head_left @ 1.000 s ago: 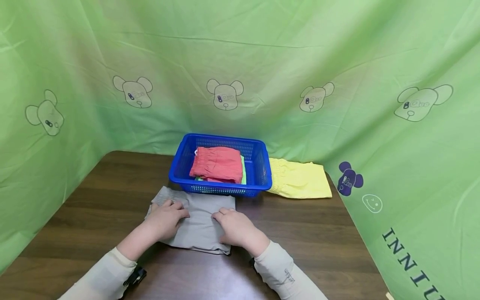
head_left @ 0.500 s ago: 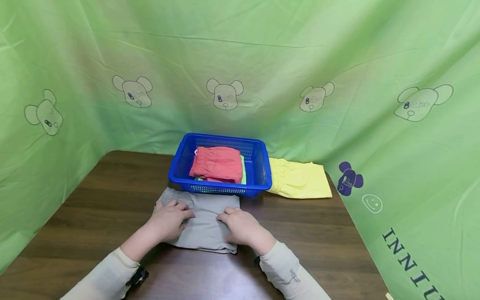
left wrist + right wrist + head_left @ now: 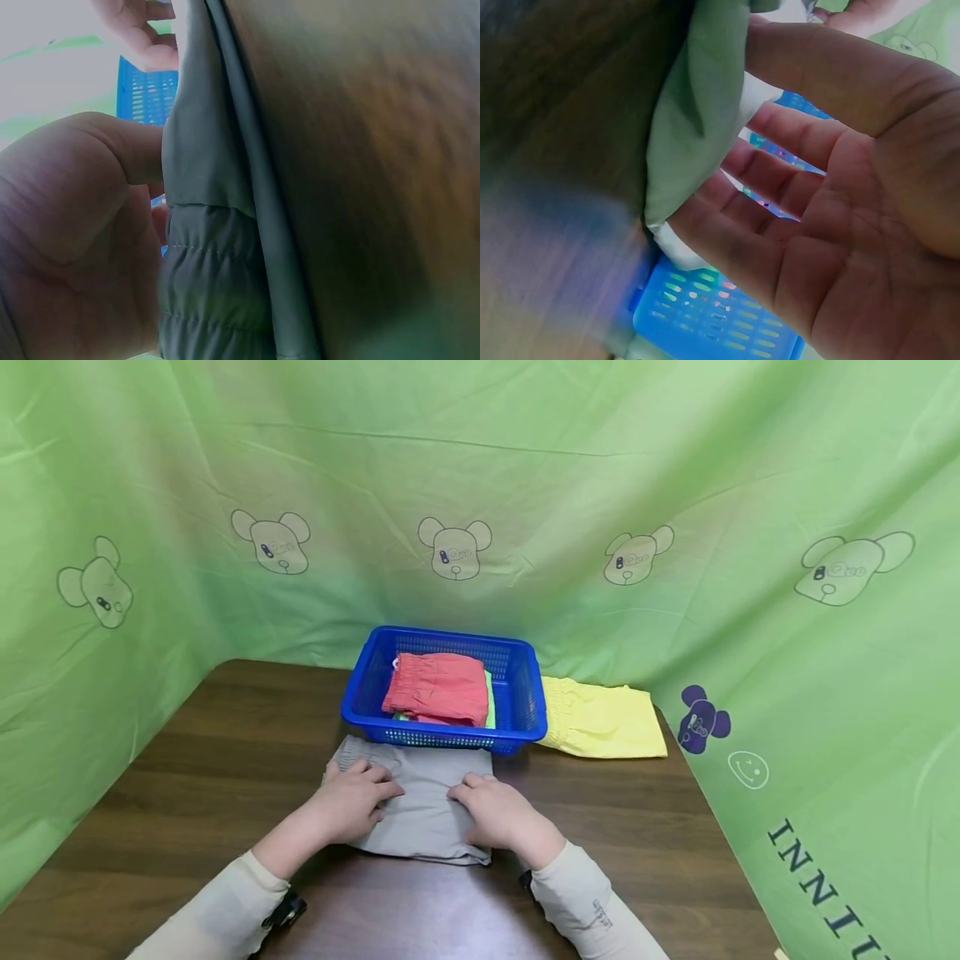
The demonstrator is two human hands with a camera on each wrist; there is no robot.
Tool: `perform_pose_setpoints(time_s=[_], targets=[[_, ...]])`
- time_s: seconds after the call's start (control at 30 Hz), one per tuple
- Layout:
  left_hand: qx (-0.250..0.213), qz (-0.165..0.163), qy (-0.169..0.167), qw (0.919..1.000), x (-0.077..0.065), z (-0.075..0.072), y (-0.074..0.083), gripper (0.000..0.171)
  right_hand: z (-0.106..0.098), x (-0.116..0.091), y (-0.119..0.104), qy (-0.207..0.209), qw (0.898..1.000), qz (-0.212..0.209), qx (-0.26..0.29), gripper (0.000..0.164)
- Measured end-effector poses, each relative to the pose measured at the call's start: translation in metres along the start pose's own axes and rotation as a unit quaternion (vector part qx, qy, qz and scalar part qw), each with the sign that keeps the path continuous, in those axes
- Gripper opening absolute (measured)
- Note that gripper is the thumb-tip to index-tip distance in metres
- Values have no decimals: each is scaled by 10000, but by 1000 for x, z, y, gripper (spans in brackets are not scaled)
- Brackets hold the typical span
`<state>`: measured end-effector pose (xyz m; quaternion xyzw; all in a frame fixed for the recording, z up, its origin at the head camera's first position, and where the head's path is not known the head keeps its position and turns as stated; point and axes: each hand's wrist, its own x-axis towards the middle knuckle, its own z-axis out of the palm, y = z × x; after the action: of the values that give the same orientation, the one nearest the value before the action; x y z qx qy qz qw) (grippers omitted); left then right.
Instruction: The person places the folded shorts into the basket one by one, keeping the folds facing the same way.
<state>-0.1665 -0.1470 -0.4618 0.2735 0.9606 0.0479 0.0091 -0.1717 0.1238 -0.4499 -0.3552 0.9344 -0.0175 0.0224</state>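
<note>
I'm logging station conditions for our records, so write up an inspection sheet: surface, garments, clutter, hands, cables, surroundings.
Surface: dark wood-grain table, with a bright sheen at the near side.
Garments: gray garment folded, in front of the blue basket; red garment folded inside the basket, with green fabric showing beneath; yellow garment folded, right of the basket.
Clutter: small pale item at the lower right picture edge, too cut off to identify.
Hands: left hand on the gray garment's waistband side; right hand on its opposite side.
Cables: nothing seen.
Surroundings: green curtain with printed animal heads.
</note>
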Motion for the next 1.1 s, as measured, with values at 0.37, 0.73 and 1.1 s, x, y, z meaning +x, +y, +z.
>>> perform_pose_setpoints(time_s=[0.37, 0.73, 1.1], targets=[[-89, 37, -106, 9999, 9, 0, 14, 36, -3, -10, 10, -15, 9999, 58, 94, 55], [-97, 45, 57, 9999, 15, 4, 26, 35, -3, -17, 24, -74, 9998, 160, 135, 58], [-728, -249, 12, 9970, 14, -4, 29, 38, -1, -20, 29, -186, 9991, 147, 338, 57]])
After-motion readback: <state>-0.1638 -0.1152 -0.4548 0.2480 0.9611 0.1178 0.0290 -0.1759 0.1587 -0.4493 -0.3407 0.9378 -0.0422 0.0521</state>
